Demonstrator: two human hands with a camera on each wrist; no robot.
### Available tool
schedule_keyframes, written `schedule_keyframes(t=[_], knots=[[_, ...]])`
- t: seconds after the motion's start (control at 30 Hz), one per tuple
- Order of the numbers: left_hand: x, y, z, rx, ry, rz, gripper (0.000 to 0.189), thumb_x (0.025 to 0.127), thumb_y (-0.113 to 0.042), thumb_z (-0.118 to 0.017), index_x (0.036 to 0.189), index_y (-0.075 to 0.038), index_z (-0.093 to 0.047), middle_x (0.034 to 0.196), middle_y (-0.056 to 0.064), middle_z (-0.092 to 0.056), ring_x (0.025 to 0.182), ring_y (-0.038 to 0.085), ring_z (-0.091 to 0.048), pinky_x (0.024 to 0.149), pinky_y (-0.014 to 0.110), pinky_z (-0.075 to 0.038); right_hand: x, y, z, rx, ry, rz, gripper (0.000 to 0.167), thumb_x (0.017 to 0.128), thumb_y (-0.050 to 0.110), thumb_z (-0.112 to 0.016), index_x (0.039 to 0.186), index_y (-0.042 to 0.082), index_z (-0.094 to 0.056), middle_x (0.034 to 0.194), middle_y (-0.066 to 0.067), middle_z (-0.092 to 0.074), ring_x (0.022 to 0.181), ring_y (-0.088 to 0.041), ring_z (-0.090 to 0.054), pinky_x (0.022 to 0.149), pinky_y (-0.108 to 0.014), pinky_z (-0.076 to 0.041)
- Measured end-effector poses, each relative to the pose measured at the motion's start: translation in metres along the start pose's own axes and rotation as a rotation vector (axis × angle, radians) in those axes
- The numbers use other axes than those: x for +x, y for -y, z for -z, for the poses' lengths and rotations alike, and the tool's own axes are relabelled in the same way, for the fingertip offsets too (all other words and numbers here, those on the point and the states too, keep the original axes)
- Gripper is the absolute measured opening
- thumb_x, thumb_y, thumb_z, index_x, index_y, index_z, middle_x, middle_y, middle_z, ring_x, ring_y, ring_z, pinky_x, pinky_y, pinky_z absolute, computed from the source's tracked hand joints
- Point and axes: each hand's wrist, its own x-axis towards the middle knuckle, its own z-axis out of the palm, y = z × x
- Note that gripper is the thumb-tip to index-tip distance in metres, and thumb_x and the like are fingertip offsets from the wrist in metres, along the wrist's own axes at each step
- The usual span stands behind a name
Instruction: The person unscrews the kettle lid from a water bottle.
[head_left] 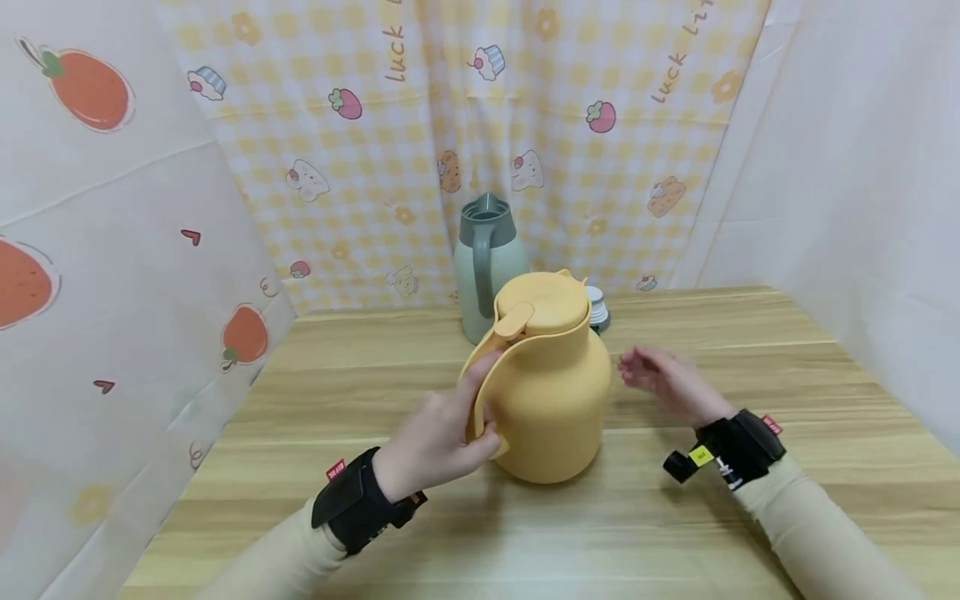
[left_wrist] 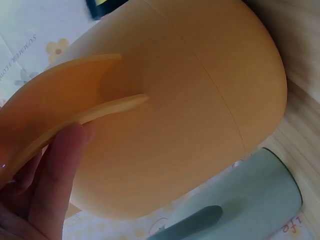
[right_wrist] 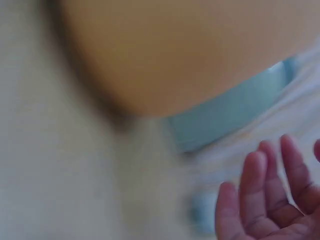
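Yellow covers the lidded jug (head_left: 555,400), which looks upright on the table (head_left: 360,358); whether its base touches fully I cannot tell. The left grip (head_left: 442,437) has its fingers curled round the handle (left_wrist: 107,108); the right grip (head_left: 670,383), just right of the jug, is loosely spread and holds nothing.

With only one side held, a full jug would probably twist or tip if lifted; its contents are hidden. Swinging backwards, it could knock the green flask (head_left: 510,260) behind it to the left, or the white-and-grey piece (head_left: 597,310) behind it to the right.

On the curtain (head_left: 420,225) behind the jug, "Luck" and a partly cut-off "Luck Lif…" can be read. Red tags on the wristbands (head_left: 356,500) flanking the jug are too small to read; no brand shows on the jug.
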Motion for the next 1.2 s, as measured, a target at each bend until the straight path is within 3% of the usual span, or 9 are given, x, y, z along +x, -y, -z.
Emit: schedule_keyframes(t=[0.13, 0.23, 0.3, 0.37, 0.47, 0.6, 0.77, 0.93, 1.2], knots=[[0.003, -0.003, -0.001, 0.000, -0.002, -0.010, 0.083, 0.072, -0.001, -0.066, 0.144, -0.008, -0.026, 0.056, -0.012, -0.039, 0.042, -0.007, -0.031, 0.038, 0.011, -0.028, -0.003, 0.079, -0.036, -0.590, -0.144, 0.104, 0.038, 0.103, 0.030, -0.048, 0.114, -0.003, -0.063, 0.104, -0.002, -0.068, 0.092, -0.014, -0.062, 0.084, -0.027, -0.049], [0.005, -0.005, -0.001, 0.012, -0.011, -0.018, 0.083, 0.072, -0.002, -0.066, 0.144, -0.007, -0.026, 0.056, -0.012, -0.038, 0.042, -0.006, -0.030, 0.038, 0.011, -0.028, 0.001, 0.135, -0.073, -0.950, -0.117, 0.143, 0.040, 0.100, 0.037, -0.052, 0.121, 0.005, -0.065, 0.108, -0.005, -0.067, 0.094, -0.018, -0.062, 0.084, -0.034, -0.047], [0.006, -0.006, 0.000, 0.017, -0.016, -0.019, 0.083, 0.071, -0.002, -0.067, 0.144, -0.006, -0.027, 0.054, -0.012, -0.036, 0.042, -0.006, -0.029, 0.038, 0.011, -0.027, 0.006, 0.161, -0.099, -1.098, -0.044, 0.148, 0.044, 0.097, 0.045, -0.055, 0.124, 0.011, -0.065, 0.110, -0.007, -0.067, 0.096, -0.020, -0.063, 0.083, -0.041, -0.047], [0.006, -0.006, 0.000, 0.025, -0.019, -0.020, 0.082, 0.071, -0.001, -0.067, 0.143, -0.006, -0.027, 0.053, -0.013, -0.034, 0.042, -0.007, -0.028, 0.038, 0.011, -0.026, 0.013, 0.176, -0.121, -1.202, 0.033, 0.159, 0.049, 0.093, 0.050, -0.058, 0.125, 0.014, -0.064, 0.110, -0.005, -0.067, 0.097, -0.020, -0.064, 0.084, -0.043, -0.047], [0.005, -0.006, -0.001, 0.023, -0.012, -0.015, 0.082, 0.072, -0.001, -0.067, 0.143, -0.007, -0.027, 0.053, -0.013, -0.033, 0.041, -0.007, -0.027, 0.038, 0.011, -0.026, 0.021, 0.180, -0.149, -1.343, 0.113, 0.199, 0.044, 0.090, 0.054, -0.060, 0.105, 0.013, -0.067, 0.087, 0.000, -0.063, 0.080, -0.016, -0.060, 0.073, -0.037, -0.047], [0.003, -0.005, -0.001, 0.005, 0.008, 0.000, 0.085, 0.073, 0.000, -0.067, 0.146, -0.009, -0.024, 0.053, -0.014, -0.033, 0.040, -0.008, -0.026, 0.037, 0.011, -0.026, 0.026, 0.169, -0.176, -1.555, 0.091, 0.274, 0.047, 0.089, 0.057, -0.059, 0.075, 0.012, -0.052, 0.062, 0.000, -0.042, 0.055, -0.016, -0.046, 0.051, -0.031, -0.037], [0.002, -0.002, 0.000, 0.009, 0.012, -0.017, 0.091, 0.073, 0.000, -0.067, 0.149, -0.009, -0.019, 0.054, -0.013, -0.034, 0.041, -0.008, -0.027, 0.037, 0.011, -0.026, 0.025, 0.152, -0.195, -1.716, -0.029, 0.336, 0.050, 0.087, 0.060, -0.055, 0.073, 0.011, -0.050, 0.063, -0.004, -0.046, 0.049, -0.018, -0.047, 0.040, -0.032, -0.036], [0.002, 0.001, 0.003, 0.014, 0.020, -0.052, 0.097, 0.073, -0.001, -0.066, 0.153, -0.010, -0.013, 0.054, -0.013, -0.033, 0.041, -0.008, -0.025, 0.038, 0.011, -0.026, 0.026, 0.144, -0.194, -1.716, -0.091, 0.445, 0.041, 0.084, 0.053, -0.055, 0.073, 0.014, -0.048, 0.062, -0.002, -0.044, 0.047, -0.017, -0.043, 0.039, -0.031, -0.033], [0.001, 0.003, 0.004, 0.025, 0.038, -0.085, 0.095, 0.074, -0.003, -0.067, 0.152, -0.009, -0.014, 0.060, -0.011, -0.034, 0.044, -0.008, -0.022, 0.038, 0.011, -0.024, 0.026, 0.135, -0.185, -1.667, -0.079, 0.604, 0.040, 0.083, 0.053, -0.058, 0.082, 0.013, -0.056, 0.063, -0.001, -0.038, 0.048, -0.015, -0.038, 0.041, -0.029, -0.028]])
